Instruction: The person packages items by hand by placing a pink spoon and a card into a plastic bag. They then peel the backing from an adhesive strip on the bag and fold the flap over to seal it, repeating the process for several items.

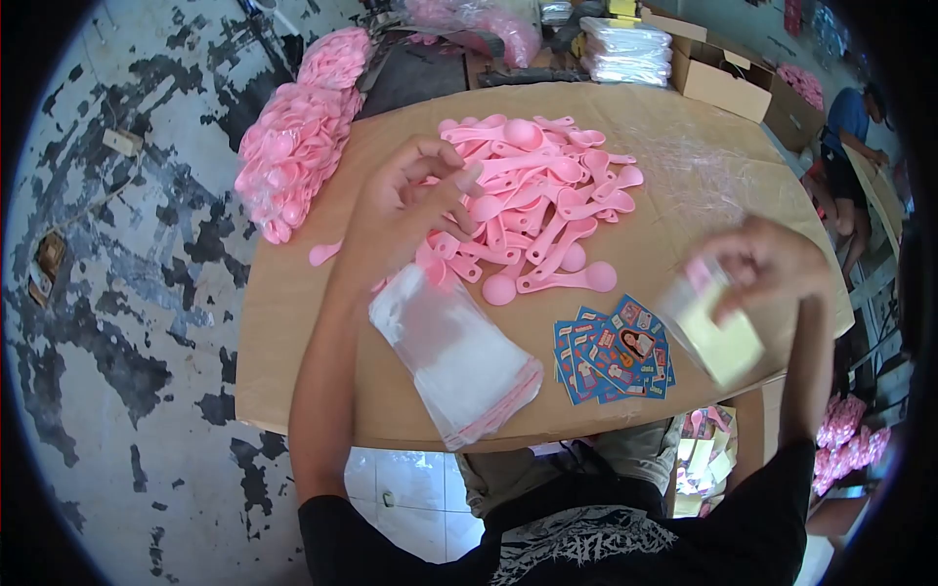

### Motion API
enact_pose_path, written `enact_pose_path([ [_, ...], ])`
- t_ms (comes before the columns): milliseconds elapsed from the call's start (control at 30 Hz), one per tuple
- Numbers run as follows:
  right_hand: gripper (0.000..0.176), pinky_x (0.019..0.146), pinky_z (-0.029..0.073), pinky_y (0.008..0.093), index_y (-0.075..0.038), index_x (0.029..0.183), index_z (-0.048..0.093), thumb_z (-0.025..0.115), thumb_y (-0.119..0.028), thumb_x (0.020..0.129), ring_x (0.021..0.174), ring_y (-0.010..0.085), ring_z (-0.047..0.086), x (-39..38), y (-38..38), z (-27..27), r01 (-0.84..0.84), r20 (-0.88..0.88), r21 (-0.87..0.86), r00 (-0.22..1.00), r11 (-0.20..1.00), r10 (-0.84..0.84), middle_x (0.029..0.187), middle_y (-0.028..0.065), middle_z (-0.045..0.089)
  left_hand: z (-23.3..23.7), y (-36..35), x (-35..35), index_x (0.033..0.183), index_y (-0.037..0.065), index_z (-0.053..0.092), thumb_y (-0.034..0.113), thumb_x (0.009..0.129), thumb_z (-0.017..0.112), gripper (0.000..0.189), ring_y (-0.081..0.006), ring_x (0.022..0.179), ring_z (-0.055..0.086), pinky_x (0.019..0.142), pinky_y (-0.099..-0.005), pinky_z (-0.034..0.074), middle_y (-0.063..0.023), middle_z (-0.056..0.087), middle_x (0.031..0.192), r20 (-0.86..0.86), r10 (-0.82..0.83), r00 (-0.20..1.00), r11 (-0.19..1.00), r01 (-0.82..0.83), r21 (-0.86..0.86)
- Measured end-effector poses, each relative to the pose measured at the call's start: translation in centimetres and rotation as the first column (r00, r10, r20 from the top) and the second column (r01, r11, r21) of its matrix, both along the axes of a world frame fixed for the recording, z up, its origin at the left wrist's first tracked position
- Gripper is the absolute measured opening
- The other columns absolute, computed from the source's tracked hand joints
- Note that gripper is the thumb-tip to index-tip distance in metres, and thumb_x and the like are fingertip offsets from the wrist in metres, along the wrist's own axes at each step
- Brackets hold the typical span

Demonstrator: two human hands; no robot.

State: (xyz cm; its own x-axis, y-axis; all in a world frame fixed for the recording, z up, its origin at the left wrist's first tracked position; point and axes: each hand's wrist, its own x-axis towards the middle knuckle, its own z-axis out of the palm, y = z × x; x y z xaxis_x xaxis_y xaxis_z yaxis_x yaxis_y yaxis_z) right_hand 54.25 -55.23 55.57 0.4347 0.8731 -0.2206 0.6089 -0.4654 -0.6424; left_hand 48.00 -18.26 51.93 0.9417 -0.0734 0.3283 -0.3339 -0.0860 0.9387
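My left hand [415, 195] hovers at the left side of a heap of pink plastic spoons [528, 181]; its fingers are loosely curled and apart, with nothing visible in them. Below it lies a stack of clear plastic bags [459, 352] with reddish edge strips. On the right, my right hand [767, 264] is closed on a small clear bag [708, 317], smeared by motion. A pale yellow card shows in that bag, with something pink near its top. Between the stack and this hand, several blue printed cards [616, 352] are fanned out.
The brown paper-covered table [684, 176] carries everything. Bagged pink spoons [293, 137] stand at its left edge. Behind are a cardboard box [718, 78] and stacked clear packs [625, 49]. Filled packets [705, 454] sit below the front edge. Another person [850, 137] sits far right.
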Motion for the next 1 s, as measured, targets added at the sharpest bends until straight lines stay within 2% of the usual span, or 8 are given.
enact_pose_path([
  [67,0.049,0.059,0.051,0.0248,-0.008,0.113,0.064,0.083,-0.026,0.071,0.064,0.0124,0.068,-0.2,-3.0,0.6,-0.083,-0.076,-0.270,0.995,0.959,0.065,0.072,0.0006,0.069,0.3,1.6,0.2,0.098,0.001,0.056,0.015,0.090,0.066,0.018,-0.0105,0.060,0.061,0.051,-0.0244,0.053,-0.0086,0.064,0.084,0.005,0.035,0.999,0.996,-0.035,0.079],
  [100,0.049,0.064,0.052,0.0258,-0.006,0.112,0.064,0.083,-0.026,0.071,0.070,0.0162,0.070,-1.4,-3.2,1.4,0.133,-0.065,-0.418,0.982,0.899,-0.175,0.084,0.0063,0.072,0.5,2.2,0.3,0.096,0.001,0.057,0.015,0.090,0.066,0.018,-0.0104,0.060,0.061,0.051,-0.0237,0.052,-0.0078,0.064,0.083,-0.024,0.015,1.000,0.992,-0.012,0.129],
  [167,0.040,0.069,0.053,0.0265,-0.004,0.110,0.064,0.077,-0.023,0.077,0.081,0.0181,0.070,-2.1,-2.8,0.2,0.157,0.192,-0.084,0.971,0.984,-0.139,0.090,0.0114,0.071,0.9,2.9,-0.1,0.093,0.001,0.058,0.016,0.090,0.067,0.018,-0.0102,0.059,0.062,0.050,-0.0225,0.051,-0.0063,0.064,0.081,-0.091,-0.029,0.995,0.973,0.049,0.226],
  [267,0.029,0.065,0.051,0.0280,-0.002,0.104,0.066,0.072,-0.020,0.083,0.078,0.0178,0.068,-3.7,3.3,-1.5,0.153,0.206,0.172,0.960,0.973,-0.188,0.083,0.0102,0.070,1.3,3.3,-0.8,0.095,0.001,0.061,0.015,0.088,0.068,0.018,-0.0101,0.063,0.063,0.053,-0.0234,0.052,-0.0043,0.064,0.078,-0.318,-0.139,0.938,0.886,0.261,0.384],
  [367,0.030,0.070,0.051,0.0375,-0.001,0.103,0.065,0.067,-0.026,0.086,0.076,0.0286,0.067,-4.9,10.6,-4.4,-0.008,0.197,0.251,0.979,0.968,-0.043,0.085,0.0153,0.068,0.4,4.6,-0.7,0.101,-0.001,0.065,0.011,0.085,0.070,0.021,-0.0104,0.069,0.065,0.062,-0.0244,0.054,-0.0049,0.068,0.081,-0.506,-0.411,0.758,0.732,0.605,0.312],
  [567,0.030,0.062,0.048,0.0389,0.001,0.085,0.061,0.066,-0.029,0.087,0.066,0.0286,0.064,-4.0,17.9,-7.8,-0.071,0.101,0.214,0.994,0.974,0.050,0.074,0.0173,0.065,1.1,4.2,-1.2,0.100,-0.002,0.069,0.008,0.081,0.075,0.022,-0.0110,0.086,0.067,0.074,-0.0233,0.054,-0.0070,0.071,0.095,-0.741,-0.387,0.549,0.505,0.798,0.328],
  [867,0.021,0.060,0.046,0.0365,0.002,0.088,0.063,0.059,-0.018,0.092,0.061,0.0279,0.058,-2.1,17.1,-8.2,-0.115,0.167,0.352,0.984,0.929,0.059,0.071,0.0163,0.062,0.7,1.7,-1.8,0.101,-0.001,0.069,0.015,0.082,0.075,0.025,-0.0111,0.084,0.067,0.076,-0.0249,0.054,-0.0071,0.071,0.095,-0.827,-0.376,0.419,0.405,0.877,0.260],
  [1000,0.018,0.063,0.046,0.0364,0.001,0.095,0.064,0.057,-0.015,0.093,0.064,0.0284,0.059,-1.7,14.9,-3.7,-0.006,0.193,0.342,0.979,0.940,-0.064,0.074,0.0170,0.062,0.9,1.6,-2.0,0.106,-0.001,0.067,0.019,0.084,0.073,0.031,-0.0097,0.085,0.065,0.073,-0.0245,0.052,-0.0053,0.069,0.096,-0.752,-0.457,0.475,0.519,0.829,0.208],
])
